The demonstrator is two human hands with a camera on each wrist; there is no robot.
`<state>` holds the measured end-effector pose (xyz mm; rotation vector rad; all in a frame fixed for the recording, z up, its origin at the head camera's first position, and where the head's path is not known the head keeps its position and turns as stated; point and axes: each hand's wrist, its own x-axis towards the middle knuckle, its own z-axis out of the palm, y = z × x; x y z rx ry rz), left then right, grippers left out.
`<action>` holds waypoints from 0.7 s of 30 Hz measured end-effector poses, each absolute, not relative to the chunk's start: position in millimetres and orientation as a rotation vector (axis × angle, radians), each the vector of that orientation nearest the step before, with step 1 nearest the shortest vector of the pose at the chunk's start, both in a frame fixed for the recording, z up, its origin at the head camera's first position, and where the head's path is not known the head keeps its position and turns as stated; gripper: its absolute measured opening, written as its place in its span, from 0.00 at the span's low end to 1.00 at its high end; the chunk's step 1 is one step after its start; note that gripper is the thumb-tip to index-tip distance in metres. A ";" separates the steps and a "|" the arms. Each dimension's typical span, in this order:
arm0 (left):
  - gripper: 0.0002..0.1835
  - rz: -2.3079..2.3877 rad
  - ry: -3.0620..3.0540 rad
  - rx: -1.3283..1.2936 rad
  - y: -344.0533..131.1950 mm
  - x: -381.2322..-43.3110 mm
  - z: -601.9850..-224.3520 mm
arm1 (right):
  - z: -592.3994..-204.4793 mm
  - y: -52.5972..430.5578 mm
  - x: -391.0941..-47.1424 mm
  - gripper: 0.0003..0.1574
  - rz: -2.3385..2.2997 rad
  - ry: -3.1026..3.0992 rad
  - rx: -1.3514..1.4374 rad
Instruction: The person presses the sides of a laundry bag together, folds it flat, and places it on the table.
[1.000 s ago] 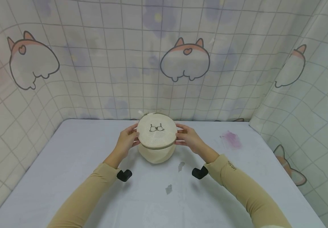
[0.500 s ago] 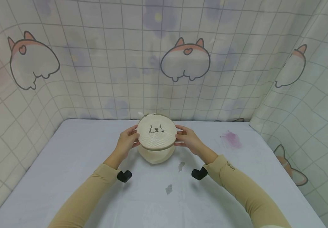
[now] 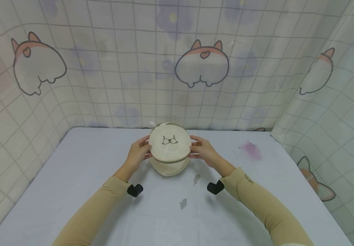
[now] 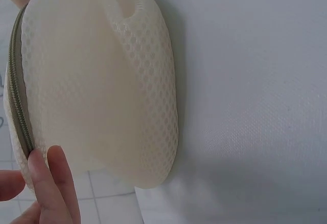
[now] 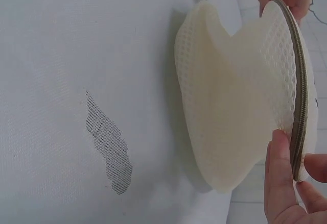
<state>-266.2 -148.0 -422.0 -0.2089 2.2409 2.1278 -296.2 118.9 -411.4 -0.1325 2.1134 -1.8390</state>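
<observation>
A cream mesh laundry bag stands at the middle of the table's far part, its round lid tilted toward the head camera and printed with a small glasses drawing. A zipper runs around the lid's rim and looks shut along the parts that show. At the bag's left side, my left hand pinches the rim between thumb and fingers. My right hand grips the opposite side of the rim in the same way. Below the lid, the soft mesh body sags and folds onto the table. Its inside is hidden.
The white-covered table has grey worn patches in front of the bag and a pink stain at the far right. A grid-patterned curtain with cartoon animals hangs close behind and along both sides.
The bag's lid has sunk very slightly, with both hands keeping their hold on the rim. The head view has shifted a little.
</observation>
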 end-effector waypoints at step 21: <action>0.31 2.105 2.250 -0.197 -148.9 -266.5 -427.9 | -422.2 116.6 -299.1 0.36 -1.824 2.122 -0.110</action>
